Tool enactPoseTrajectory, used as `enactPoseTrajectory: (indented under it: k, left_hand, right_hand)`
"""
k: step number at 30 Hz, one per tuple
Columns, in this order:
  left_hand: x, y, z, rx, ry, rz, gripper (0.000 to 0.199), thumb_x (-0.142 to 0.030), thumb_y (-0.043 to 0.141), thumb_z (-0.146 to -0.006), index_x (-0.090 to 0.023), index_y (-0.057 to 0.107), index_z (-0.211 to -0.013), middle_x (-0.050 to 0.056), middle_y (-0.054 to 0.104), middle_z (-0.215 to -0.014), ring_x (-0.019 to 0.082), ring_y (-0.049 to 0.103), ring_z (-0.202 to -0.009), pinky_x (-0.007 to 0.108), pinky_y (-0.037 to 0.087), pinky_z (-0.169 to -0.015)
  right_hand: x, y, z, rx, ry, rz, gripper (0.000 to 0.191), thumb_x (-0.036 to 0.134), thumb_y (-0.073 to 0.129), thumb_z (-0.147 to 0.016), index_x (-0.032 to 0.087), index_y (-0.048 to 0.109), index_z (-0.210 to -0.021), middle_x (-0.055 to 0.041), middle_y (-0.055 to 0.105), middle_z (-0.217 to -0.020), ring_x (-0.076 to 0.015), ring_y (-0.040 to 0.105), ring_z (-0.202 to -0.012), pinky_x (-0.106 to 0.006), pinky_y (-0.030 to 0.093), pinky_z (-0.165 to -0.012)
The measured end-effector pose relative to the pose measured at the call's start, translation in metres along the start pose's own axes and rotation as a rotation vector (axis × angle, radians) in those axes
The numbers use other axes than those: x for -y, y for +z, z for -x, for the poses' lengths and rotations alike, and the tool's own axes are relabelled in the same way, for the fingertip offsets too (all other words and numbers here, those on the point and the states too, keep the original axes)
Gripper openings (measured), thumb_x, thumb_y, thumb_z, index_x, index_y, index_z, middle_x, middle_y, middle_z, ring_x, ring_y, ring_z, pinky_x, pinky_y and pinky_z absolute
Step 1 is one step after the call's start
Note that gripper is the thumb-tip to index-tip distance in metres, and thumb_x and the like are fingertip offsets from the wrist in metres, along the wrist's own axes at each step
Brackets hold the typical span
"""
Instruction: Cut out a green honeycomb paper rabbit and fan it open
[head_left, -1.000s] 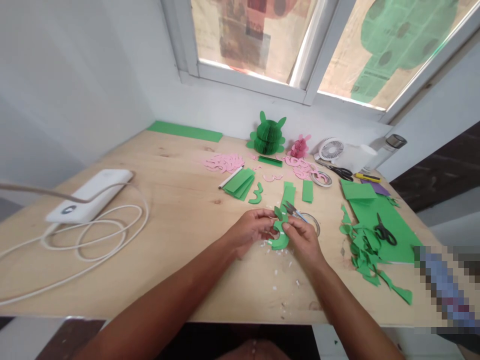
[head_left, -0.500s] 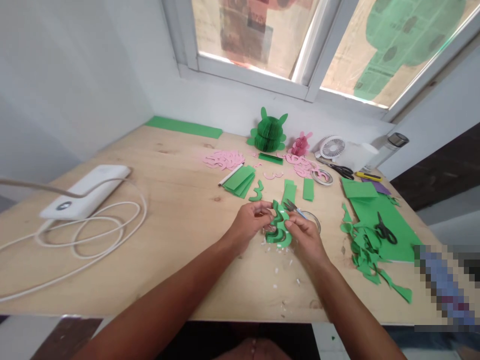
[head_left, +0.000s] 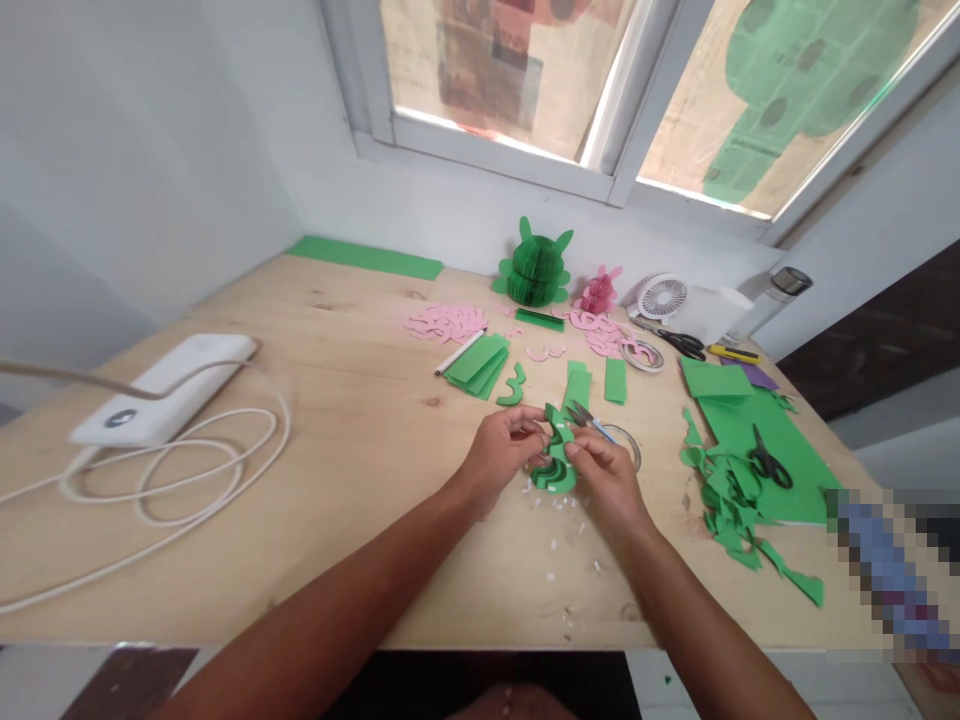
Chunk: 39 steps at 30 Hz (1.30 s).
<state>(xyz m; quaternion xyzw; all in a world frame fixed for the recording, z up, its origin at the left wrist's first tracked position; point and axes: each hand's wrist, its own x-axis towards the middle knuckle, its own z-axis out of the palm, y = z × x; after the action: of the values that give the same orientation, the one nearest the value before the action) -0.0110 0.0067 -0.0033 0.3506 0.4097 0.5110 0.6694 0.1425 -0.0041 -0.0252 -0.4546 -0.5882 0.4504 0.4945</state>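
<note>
Between my hands is a layered green paper cutout (head_left: 556,474) with a wavy, scalloped edge and small white bits on its face. My left hand (head_left: 504,445) is closed on its left side, fingers curled. My right hand (head_left: 604,465) pinches its right edge between thumb and fingers. Just beyond the right hand lie small scissors (head_left: 589,416) and a roll of tape (head_left: 628,445), partly hidden by that hand. A loose wavy green paper piece (head_left: 513,385) rests on the table beyond my left hand. White scraps (head_left: 553,545) are scattered below the cutout.
At the back stand a green honeycomb paper figure (head_left: 535,270), a smaller pink one (head_left: 599,290) and a small fan (head_left: 663,297). Right are black scissors (head_left: 769,462) on green sheets and green offcuts (head_left: 731,510). Left lies a white power bank (head_left: 166,390) with a looped cable (head_left: 225,512).
The right side of the green cutout has shifted slightly left, closer against its other layers, with my right hand moving along. My left hand keeps its hold.
</note>
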Motion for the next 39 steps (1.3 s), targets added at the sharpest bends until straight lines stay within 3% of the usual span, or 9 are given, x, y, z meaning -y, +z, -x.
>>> enactPoseTrajectory:
  k: [8,16,22,26,33,39]
  left_hand:
    - [-0.001,0.001,0.002,-0.002,-0.010,-0.018,0.028,-0.015,0.073,-0.056,-0.013,0.063,-0.082,0.000,0.061,-0.068,0.012,0.059,-0.061,0.025,0.053,-0.057]
    - [-0.002,0.002,0.003,-0.002,-0.028,-0.031,0.033,-0.018,0.075,-0.055,-0.014,0.061,-0.085,-0.001,0.060,-0.067,0.012,0.059,-0.062,0.026,0.053,-0.060]
    - [-0.010,-0.005,0.000,0.158,-0.017,-0.122,0.047,-0.020,0.076,-0.059,-0.016,0.060,-0.102,-0.002,0.059,-0.068,0.013,0.057,-0.063,0.028,0.051,-0.062]
    - [-0.018,-0.012,0.001,0.245,0.031,-0.172,0.040,-0.021,0.075,-0.063,-0.017,0.063,-0.101,-0.002,0.057,-0.070,0.010,0.055,-0.063,0.023,0.046,-0.062]
    - [-0.022,-0.019,0.001,0.337,0.056,-0.169,0.034,-0.023,0.072,-0.069,-0.019,0.065,-0.102,-0.003,0.054,-0.064,0.009,0.053,-0.058,0.021,0.044,-0.057]
    - [-0.020,-0.018,-0.001,0.333,0.071,-0.190,0.026,-0.024,0.074,-0.068,-0.015,0.064,-0.091,-0.002,0.056,-0.063,0.009,0.053,-0.055,0.021,0.044,-0.055]
  right_hand:
    - [-0.004,0.002,0.001,-0.057,0.038,-0.038,0.021,0.033,0.063,-0.077,0.019,0.063,-0.063,-0.0012,0.057,-0.072,-0.0154,0.055,-0.066,-0.027,0.042,-0.060]
    - [-0.003,0.004,0.001,-0.068,0.051,-0.022,0.025,0.036,0.063,-0.077,0.018,0.061,-0.059,-0.0018,0.057,-0.070,-0.0162,0.055,-0.067,-0.027,0.043,-0.062]
    - [-0.003,0.003,0.003,-0.015,0.059,-0.072,0.025,0.034,0.062,-0.078,0.019,0.061,-0.060,-0.0015,0.056,-0.069,-0.0158,0.054,-0.066,-0.027,0.042,-0.061]
    - [-0.003,0.001,0.004,0.053,0.079,-0.138,0.024,0.035,0.063,-0.079,0.019,0.061,-0.061,-0.0013,0.055,-0.069,-0.0158,0.053,-0.066,-0.028,0.041,-0.062]
    - [0.002,0.001,0.005,0.166,0.107,-0.279,0.022,0.032,0.063,-0.079,0.017,0.065,-0.064,-0.0015,0.058,-0.072,-0.0154,0.054,-0.069,-0.028,0.041,-0.065]
    - [0.005,0.003,0.005,0.165,0.134,-0.311,0.023,0.032,0.064,-0.079,0.016,0.063,-0.061,-0.0012,0.056,-0.069,-0.0141,0.051,-0.065,-0.026,0.039,-0.061]
